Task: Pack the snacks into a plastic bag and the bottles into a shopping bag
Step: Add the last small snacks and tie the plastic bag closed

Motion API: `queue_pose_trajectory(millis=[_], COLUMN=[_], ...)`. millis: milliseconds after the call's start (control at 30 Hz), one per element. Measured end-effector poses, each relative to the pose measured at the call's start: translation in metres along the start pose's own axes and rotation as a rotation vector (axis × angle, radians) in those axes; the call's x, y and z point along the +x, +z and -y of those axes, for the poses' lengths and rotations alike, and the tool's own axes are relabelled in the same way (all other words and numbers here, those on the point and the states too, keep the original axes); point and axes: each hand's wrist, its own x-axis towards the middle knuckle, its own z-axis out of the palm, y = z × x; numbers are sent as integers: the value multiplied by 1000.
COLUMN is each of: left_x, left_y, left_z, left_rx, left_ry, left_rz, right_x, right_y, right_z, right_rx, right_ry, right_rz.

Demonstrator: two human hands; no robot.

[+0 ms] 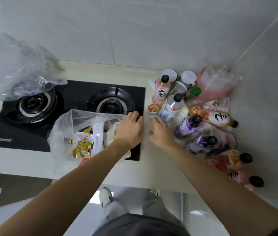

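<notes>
Left hand point(131, 128) pinches the flimsy plastic bag point(63, 126) rim; right hand point(160, 132) hovers loose-fingered, empty. Bottles point(188, 126) look heavy, slick: grip mid-body.

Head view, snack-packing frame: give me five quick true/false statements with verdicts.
1. The plastic bag with snack packets lies on the gas stove. True.
2. The left hand rests at the plastic bag's open edge. True.
3. The right hand grips a purple bottle. False: it holds no bottle; the purple-label bottles lie untouched on the counter to its right.
4. A pot sits on the right burner. False: the right burner is bare.
5. All the bottles lie flat. False: the pink-label bottle stands upright by the wall.
</notes>
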Motion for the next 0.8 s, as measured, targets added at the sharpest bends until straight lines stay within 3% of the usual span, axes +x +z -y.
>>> queue_pose_trajectory(millis=[100,300,533,800], left_x=[33,86,113,112], left_y=[15,32,56,69], left_z=[-2,-1,10,16], left_rx=[67,232,8,-72], left_ry=[3,-2,147,157], left_rz=[80,124,328,294], right_x=[14,25,25,9], right_y=[7,22,30,39], right_z=[-12,-34,-45,-42], right_rx=[-26,-44,-117,-173], right_ry=[21,1,-72,-63], right_rz=[108,112,102,76])
